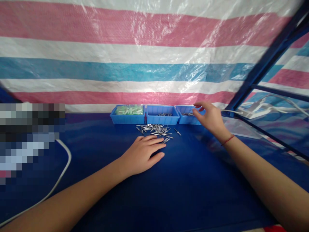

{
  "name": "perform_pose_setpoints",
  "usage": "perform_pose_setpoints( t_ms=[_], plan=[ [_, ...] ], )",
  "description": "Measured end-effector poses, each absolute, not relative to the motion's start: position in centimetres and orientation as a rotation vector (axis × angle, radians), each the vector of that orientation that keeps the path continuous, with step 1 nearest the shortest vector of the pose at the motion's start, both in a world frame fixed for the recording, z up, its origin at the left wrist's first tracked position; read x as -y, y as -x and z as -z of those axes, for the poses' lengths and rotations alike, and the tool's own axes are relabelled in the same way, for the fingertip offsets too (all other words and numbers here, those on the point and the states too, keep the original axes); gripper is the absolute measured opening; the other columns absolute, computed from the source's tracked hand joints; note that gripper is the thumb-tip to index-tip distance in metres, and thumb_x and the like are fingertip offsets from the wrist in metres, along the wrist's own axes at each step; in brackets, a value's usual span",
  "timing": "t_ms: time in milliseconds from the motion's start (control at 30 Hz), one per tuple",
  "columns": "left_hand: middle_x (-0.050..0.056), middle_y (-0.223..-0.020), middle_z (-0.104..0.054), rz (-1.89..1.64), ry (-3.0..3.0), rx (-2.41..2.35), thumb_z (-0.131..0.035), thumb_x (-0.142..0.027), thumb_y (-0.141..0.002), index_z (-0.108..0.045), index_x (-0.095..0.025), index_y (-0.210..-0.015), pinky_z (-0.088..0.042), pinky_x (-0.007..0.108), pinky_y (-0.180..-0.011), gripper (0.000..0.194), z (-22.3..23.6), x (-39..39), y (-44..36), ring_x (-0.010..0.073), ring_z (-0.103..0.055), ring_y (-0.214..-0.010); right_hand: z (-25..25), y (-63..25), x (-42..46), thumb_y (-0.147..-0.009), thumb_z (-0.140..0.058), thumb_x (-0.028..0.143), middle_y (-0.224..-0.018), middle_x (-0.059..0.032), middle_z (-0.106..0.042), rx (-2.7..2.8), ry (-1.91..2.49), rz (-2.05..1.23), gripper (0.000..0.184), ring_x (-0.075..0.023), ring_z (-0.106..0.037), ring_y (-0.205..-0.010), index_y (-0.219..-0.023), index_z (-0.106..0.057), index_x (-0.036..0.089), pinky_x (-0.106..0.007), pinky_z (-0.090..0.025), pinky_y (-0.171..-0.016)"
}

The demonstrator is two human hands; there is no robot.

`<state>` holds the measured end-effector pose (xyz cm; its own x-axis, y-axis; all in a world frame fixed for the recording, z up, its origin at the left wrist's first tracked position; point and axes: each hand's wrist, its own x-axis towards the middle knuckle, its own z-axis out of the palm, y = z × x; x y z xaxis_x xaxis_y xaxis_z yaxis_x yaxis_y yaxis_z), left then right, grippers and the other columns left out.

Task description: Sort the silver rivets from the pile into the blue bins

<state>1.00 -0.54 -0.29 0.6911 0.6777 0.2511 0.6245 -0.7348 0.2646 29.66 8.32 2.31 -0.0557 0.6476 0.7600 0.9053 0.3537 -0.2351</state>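
Note:
Silver blind rivets [156, 129] lie in a loose pile on the dark blue table. At the near edge of this pile, my left hand [145, 153] rests flat, palm down, with its fingers spread and their tips by a few rivets. My right hand [211, 117] hovers over the right blue bin [189, 120]. Its thumb and index finger are apart, and I make out nothing between them. More rivets show inside that bin, partly hidden by the hand. The middle blue bin [163, 120] also has rivets at its bottom.
A left blue bin [127, 120] holds green and white packets. Behind the bins hangs a striped plastic sheet [145, 71]. A blue metal frame [263, 61] and a white power strip [256, 109] stand at the right. One white cable [67, 158] curves along the left.

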Motion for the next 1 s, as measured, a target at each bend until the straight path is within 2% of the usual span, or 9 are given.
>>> perform_pose_setpoints(
  t_ms=[100, 200, 300, 500, 600, 800, 1000],
  plan=[
    [0.002, -0.124, -0.061, -0.577, -2.741, -1.117, -0.045, -0.032, -0.092, -0.061, -0.025, -0.114, -0.038, 0.042, -0.094, 0.028, 0.4, 0.5, -1.2, 0.0239, -0.052, -0.116, -1.4, -30.1, -8.9, -0.077, -0.056, 0.028, -0.083, -0.0094, -0.067, 1.848, 1.42, 0.418, 0.025, -0.0224, -0.061, -0.07, -0.096, -0.063, 0.015, -0.035, -0.047, -0.068],
    [0.002, -0.108, -0.068, -0.669, -2.694, -1.183, -0.047, -0.025, -0.091, -0.067, -0.022, -0.099, -0.042, 0.035, -0.089, 0.022, 0.5, 0.5, -1.2, 0.0197, -0.059, -0.101, -1.2, -28.7, -8.3, -0.08, -0.053, 0.027, -0.083, -0.0088, -0.067, 1.895, 1.342, 0.39, 0.022, -0.0224, -0.061, -0.072, -0.096, -0.063, 0.015, -0.036, -0.047, -0.071],
    [0.001, -0.098, -0.07, -0.706, -2.642, -1.235, -0.047, -0.022, -0.091, -0.068, -0.021, -0.091, -0.044, 0.034, -0.085, 0.02, 0.7, 0.3, -1.1, 0.0187, -0.06, -0.091, -1.4, -26.3, -6.8, -0.083, -0.051, 0.026, -0.084, -0.0082, -0.067, 2.036, 1.19, 0.345, 0.02, -0.0228, -0.061, -0.077, -0.097, -0.062, 0.015, -0.037, -0.047, -0.075],
    [0.002, -0.098, -0.069, -0.91, -2.485, -1.304, -0.049, -0.015, -0.089, -0.063, -0.02, -0.099, -0.047, 0.032, -0.084, 0.018, 1.3, 0.0, -0.8, 0.0177, -0.062, -0.089, -1.1, -21.9, -3.2, -0.086, -0.051, 0.022, -0.095, -0.0081, -0.067, 2.369, 0.854, 0.135, 0.017, -0.0213, -0.059, -0.086, -0.098, -0.061, 0.016, -0.036, -0.046, -0.081],
    [0.002, -0.098, -0.068, -1.038, -2.373, -1.276, -0.052, -0.015, -0.086, -0.061, -0.02, -0.101, -0.049, 0.029, -0.083, 0.018, 1.2, 0.0, -0.8, 0.0158, -0.064, -0.087, -0.5, -20.6, -2.1, -0.085, -0.055, 0.023, -0.091, -0.0069, -0.067, 2.423, 0.788, -0.004, 0.016, -0.0196, -0.059, -0.083, -0.097, -0.061, 0.016, -0.034, -0.046, -0.078],
    [0.001, -0.091, -0.07, -1.203, -2.154, -1.21, -0.059, -0.02, -0.082, -0.06, -0.019, -0.103, -0.05, 0.024, -0.074, 0.021, 0.5, 0.4, -0.9, 0.0133, -0.065, -0.081, 0.2, -19.5, -1.3, -0.091, -0.048, 0.022, -0.083, -0.0048, -0.067, 2.362, 0.774, -0.18, 0.016, -0.0164, -0.059, -0.077, -0.091, -0.063, 0.018, -0.03, -0.046, -0.073],
    [-0.001, -0.086, -0.069, -1.216, -2.033, -1.203, -0.061, -0.026, -0.081, -0.062, -0.019, -0.09, -0.048, 0.023, -0.069, 0.011, 0.4, 0.4, -0.9, 0.0132, -0.064, -0.078, 0.2, -19.4, -1.1, -0.09, -0.05, 0.022, -0.084, -0.0042, -0.069, 2.264, 0.805, -0.314, 0.016, -0.0156, -0.061, -0.078, -0.093, -0.065, 0.018, -0.03, -0.047, -0.074]
  ],
)
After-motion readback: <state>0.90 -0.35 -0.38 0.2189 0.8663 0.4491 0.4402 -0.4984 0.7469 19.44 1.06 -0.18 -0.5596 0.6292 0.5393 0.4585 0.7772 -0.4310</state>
